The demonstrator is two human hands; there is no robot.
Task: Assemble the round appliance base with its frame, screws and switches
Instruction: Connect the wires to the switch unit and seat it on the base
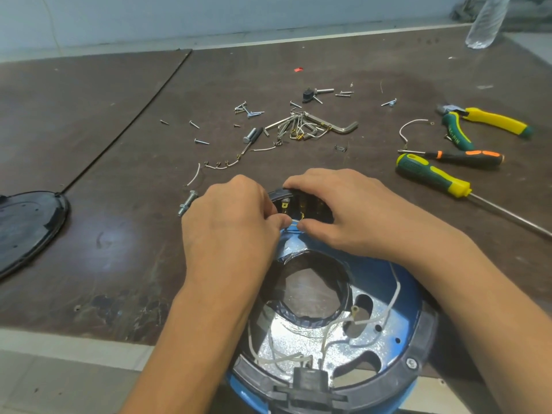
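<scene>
Sitting at the table's (119,144) near edge, the blue round base (385,282) lies open side up. At its far rim the left hand (230,222) pinches a thin white wire (294,223) with curled fingers. The right hand (337,210) arches over the switch block (301,204), fingertips hooked on its far edge, thumb closing from the near side. Beyond the base lie loose screws (248,112); to its right, a screwdriver (430,174); to its left, a black cover (27,225).

1 view: head-worn wide-angle cam, pitched forward and down, close over the work. Left hand (236,225) and right hand (346,210) grip the round base (391,294) at its far rim, near frame centre. Table (119,150) stretches beyond the grip, wall (209,16) along the top edge.
</scene>
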